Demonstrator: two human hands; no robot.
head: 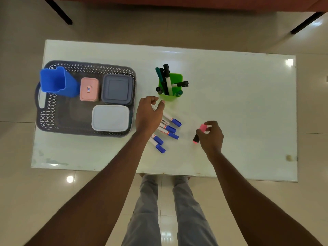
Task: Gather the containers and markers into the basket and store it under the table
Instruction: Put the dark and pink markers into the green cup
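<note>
A dark grey basket (pixel 53 119) sits on the left of the white table (pixel 239 96). Inside it are a blue cup (pixel 56 82), a pink box (pixel 89 89), a grey lidded container (pixel 117 89) and a white lidded container (pixel 111 118). A green holder (pixel 174 80) with several dark markers stands mid-table. Several blue-capped markers (pixel 169 129) lie in front of it. My left hand (pixel 148 115) hovers over their white ends with fingers curled; whether it grips one is unclear. My right hand (pixel 211 135) pinches a pink highlighter (pixel 202 128) just above the table.
The table's near edge (pixel 177 174) is close to my legs, and tiled floor surrounds it. Black furniture legs (pixel 60 12) stand beyond the far side. The right half of the table holds only a small pale object (pixel 289 157) at the front corner.
</note>
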